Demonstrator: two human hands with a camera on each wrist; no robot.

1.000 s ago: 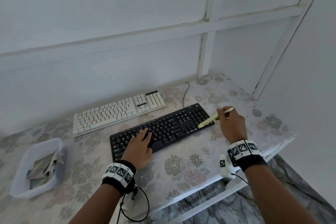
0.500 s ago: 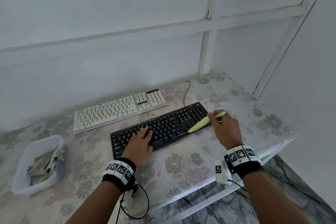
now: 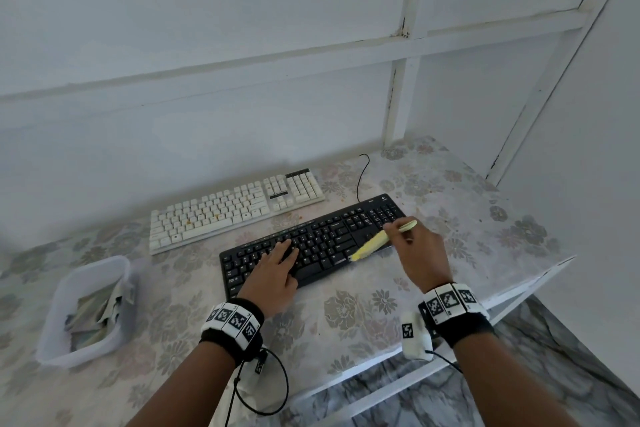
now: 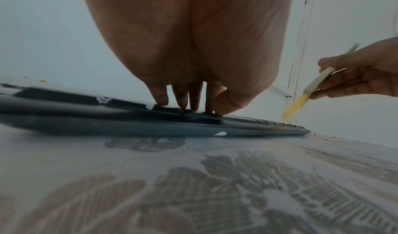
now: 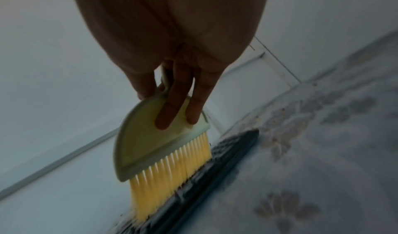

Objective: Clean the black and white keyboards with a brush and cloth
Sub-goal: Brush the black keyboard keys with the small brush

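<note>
White panelled walls close in a floral-patterned worktop set into the corner. On it the black keyboard lies with its long axis running from near left to far right, its cable curling off the far edge; the white keyboard lies just behind it on nearly the same slant, apart from it. The left hand rests flat on the left-centre keys, fingers straight and pressing down. The right hand grips the brush by its pale handle, fingers laid along the back of the head; the yellow bristles point down and leftward onto the keys at the keyboard's right part, by its near edge. Both wrist views are blurred, so the key legends are unreadable. At far left a translucent tub holds crumpled cloth, partly hidden by its wall.
</note>
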